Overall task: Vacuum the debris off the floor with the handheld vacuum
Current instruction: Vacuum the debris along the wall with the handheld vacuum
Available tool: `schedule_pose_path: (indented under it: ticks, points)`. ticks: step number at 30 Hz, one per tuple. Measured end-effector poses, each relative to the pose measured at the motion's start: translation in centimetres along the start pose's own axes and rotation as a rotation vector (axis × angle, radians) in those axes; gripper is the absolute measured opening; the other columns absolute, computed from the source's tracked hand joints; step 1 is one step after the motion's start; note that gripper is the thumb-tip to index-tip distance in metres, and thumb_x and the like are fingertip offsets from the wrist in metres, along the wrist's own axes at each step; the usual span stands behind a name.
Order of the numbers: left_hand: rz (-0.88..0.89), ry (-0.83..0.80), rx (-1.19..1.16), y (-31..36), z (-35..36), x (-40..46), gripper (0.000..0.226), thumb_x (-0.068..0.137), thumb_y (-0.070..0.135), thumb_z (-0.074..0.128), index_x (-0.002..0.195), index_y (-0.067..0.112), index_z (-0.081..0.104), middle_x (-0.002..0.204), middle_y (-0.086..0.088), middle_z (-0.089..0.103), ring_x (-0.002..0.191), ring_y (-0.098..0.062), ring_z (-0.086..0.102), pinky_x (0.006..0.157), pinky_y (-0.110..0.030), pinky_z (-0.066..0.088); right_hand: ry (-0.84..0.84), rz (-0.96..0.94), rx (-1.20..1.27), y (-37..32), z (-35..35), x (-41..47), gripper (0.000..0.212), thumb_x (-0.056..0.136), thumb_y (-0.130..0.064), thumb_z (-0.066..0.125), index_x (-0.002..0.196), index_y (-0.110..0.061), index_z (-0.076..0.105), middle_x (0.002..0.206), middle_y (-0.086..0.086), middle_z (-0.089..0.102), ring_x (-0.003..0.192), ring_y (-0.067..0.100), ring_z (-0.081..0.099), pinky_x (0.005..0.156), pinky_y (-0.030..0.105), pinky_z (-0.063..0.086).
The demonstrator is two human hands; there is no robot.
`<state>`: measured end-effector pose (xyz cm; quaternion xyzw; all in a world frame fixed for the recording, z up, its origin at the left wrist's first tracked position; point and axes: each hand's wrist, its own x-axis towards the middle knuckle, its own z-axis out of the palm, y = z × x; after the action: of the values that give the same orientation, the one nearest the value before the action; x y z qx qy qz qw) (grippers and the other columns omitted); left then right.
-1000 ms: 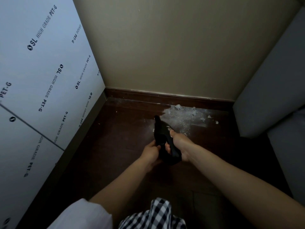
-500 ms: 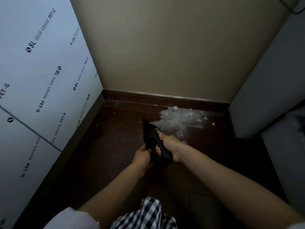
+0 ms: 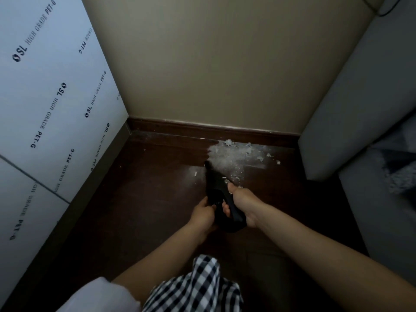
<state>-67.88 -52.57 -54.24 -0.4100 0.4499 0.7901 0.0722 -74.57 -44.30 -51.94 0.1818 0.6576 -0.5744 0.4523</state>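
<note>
The right hand (image 3: pixel 242 202) grips the handle of the black vacuum (image 3: pixel 217 188), its fingers (image 3: pixel 225 208) curled round the grip from the right and the thumb lying along the top. The left hand (image 3: pixel 203 211) holds the vacuum's body from the left side, fingers bent against it. The vacuum is tilted forward and down, with its narrow nozzle pointing away from the person and the tip at the near left edge of the debris (image 3: pixel 231 154). Whether the tip touches the floor (image 3: pixel 146 188) cannot be told. The debris is a pale, dusty patch with small white crumbs and flakes, spread on the dark wooden floor right against the brown baseboard (image 3: pixel 202 129) below the beige wall (image 3: pixel 213 64). A few loose bits lie to the right of the patch and a small white scrap lies just left of the nozzle. On the left stands a white panel (image 3: pixel 51 104) printed with "SL HIGH GRADE PET-G" lettering. On the right is a grey upholstered piece of furniture (image 3: pixel 360 109) reaching down to the floor. At the bottom edge, black-and-white checked cloth (image 3: pixel 198 287) and a white sleeve (image 3: pixel 101 296) are in view.
</note>
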Motion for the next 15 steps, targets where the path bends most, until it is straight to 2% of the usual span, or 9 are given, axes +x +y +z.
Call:
schedule_pose_path:
  ticks: [4,8,12,15]
  points:
    - [0.0,-0.017,0.055,-0.2,0.5,0.2,0.044,0.101,-0.003,0.032,0.136,0.02,0.047,0.09,-0.008,0.062,0.072,-0.017,0.058,0.065,-0.03,0.05,0.012,-0.019,0.005,-0.2,-0.4,0.0,0.046,0.103,-0.04,0.035,0.102,0.003,0.051,0.056,0.008,0.051,0.037,0.013,0.047,0.034,0.019,0.041]
    - [0.025,0.027,0.039,0.2,-0.2,-0.2,0.046,0.101,-0.005,0.031,0.139,0.017,0.045,0.092,-0.01,0.062,0.073,-0.019,0.058,0.067,-0.032,0.05,-0.025,-0.01,-0.03,-0.5,0.4,-0.1,0.047,0.102,-0.041,0.036,0.09,0.001,0.053,0.057,0.007,0.051,0.038,0.013,0.048,0.035,0.02,0.042]
    - [0.027,0.063,-0.03,0.1,-1.6,-1.1,0.052,0.1,-0.009,0.032,0.145,0.015,0.039,0.089,-0.012,0.062,0.066,-0.018,0.055,0.057,-0.028,0.05,-0.081,0.016,-0.067,0.1,1.8,-0.2,0.048,0.102,-0.042,0.035,0.088,0.0,0.052,0.057,0.007,0.051,0.033,0.012,0.048,0.035,0.019,0.042]
    - [0.027,0.074,-0.046,0.2,-2.2,-1.9,0.051,0.1,-0.008,0.034,0.145,0.015,0.039,0.089,-0.012,0.062,0.067,-0.019,0.057,0.048,-0.024,0.052,-0.102,0.033,-0.095,0.3,2.6,-0.2,0.048,0.102,-0.043,0.035,0.088,-0.001,0.053,0.059,0.006,0.051,0.034,0.011,0.048,0.035,0.019,0.042]
